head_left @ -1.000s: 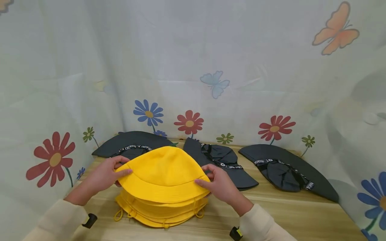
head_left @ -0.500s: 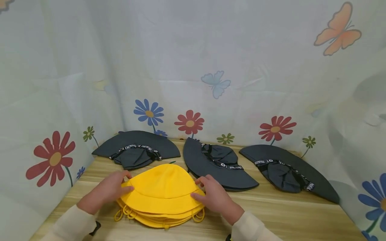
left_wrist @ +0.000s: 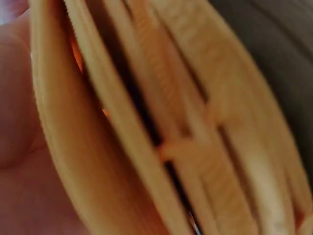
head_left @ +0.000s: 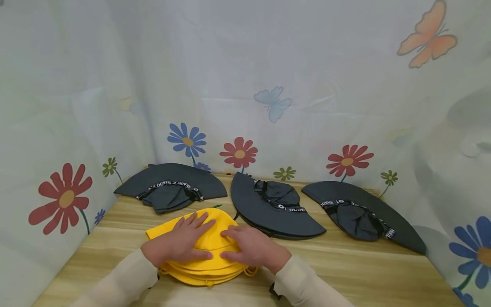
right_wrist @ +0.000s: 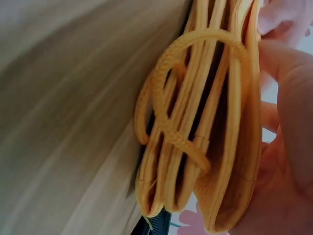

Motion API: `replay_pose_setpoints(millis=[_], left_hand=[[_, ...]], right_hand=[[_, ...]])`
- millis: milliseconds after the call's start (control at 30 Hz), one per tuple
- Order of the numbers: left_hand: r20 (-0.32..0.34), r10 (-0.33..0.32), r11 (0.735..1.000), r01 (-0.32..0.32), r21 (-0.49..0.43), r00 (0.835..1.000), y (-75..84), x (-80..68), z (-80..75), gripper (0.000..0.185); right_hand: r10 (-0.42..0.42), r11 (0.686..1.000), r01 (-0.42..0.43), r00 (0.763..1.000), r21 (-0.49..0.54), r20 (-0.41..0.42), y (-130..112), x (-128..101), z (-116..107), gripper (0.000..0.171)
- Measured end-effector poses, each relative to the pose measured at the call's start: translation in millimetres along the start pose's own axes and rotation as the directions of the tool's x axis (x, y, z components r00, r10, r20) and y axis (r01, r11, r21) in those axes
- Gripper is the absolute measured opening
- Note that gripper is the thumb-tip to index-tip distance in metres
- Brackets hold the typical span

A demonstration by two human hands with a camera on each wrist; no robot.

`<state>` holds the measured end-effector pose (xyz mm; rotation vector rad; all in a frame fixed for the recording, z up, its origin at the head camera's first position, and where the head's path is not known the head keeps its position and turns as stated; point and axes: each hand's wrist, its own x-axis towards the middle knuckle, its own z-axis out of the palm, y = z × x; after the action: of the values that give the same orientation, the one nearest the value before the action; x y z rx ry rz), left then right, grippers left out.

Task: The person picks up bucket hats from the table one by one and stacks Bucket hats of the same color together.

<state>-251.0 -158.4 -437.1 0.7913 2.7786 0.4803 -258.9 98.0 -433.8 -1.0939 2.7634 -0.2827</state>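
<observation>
Several yellow bucket hats lie folded flat in a stack at the front of the table. My left hand rests on the top hat with its fingers spread. Beside it, my right hand lies on the same hat, thumb and fingers extended. The left wrist view shows the layered brims close up and blurred, with part of the left palm at the edge. In the right wrist view a yellow cord loop hangs over the brim edges, and the right fingers sit against the outermost hat.
Behind the stack lie dark grey bucket hats, folded: one at the left, a middle pile and one at the right. The wooden table meets a flower-printed curtain at the back and sides.
The top yellow hat has come down onto the stack. Both hands have let go of its brim edges and moved inward to lie flat on it.
</observation>
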Motion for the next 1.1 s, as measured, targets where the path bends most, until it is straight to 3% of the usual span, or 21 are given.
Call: replay_pose_setpoints(millis=[133, 400, 600, 967, 1100], left_hand=[[0.087, -0.044, 0.999, 0.045, -0.002, 0.995, 3.4, 2.4, 1.8, 0.091], [0.139, -0.113, 0.992, 0.104, 0.072, 0.984, 5.8, 9.5, 5.2, 0.102], [0.141, -0.13, 0.988, 0.115, 0.107, 0.981, -1.0, 19.7, 3.7, 0.104], [0.171, -0.153, 0.986, 0.138, 0.099, 0.973, -12.6, 45.9, -8.1, 0.107], [0.167, -0.167, 0.983, 0.15, 0.109, 0.972, -14.3, 48.8, -8.6, 0.103]], right_hand=[[0.018, 0.999, -0.021, 0.998, 0.043, 0.06, 3, 3, 3, 0.066], [0.044, 0.995, -0.057, 0.988, 0.083, 0.146, 8, 5, 8, 0.078], [0.062, 0.994, -0.073, 0.988, 0.076, 0.141, 20, 17, 15, 0.087], [0.09, 0.988, -0.109, 0.981, 0.108, 0.173, 39, 42, 5, 0.088], [0.098, 0.984, -0.123, 0.978, 0.128, 0.186, 42, 47, 5, 0.088]])
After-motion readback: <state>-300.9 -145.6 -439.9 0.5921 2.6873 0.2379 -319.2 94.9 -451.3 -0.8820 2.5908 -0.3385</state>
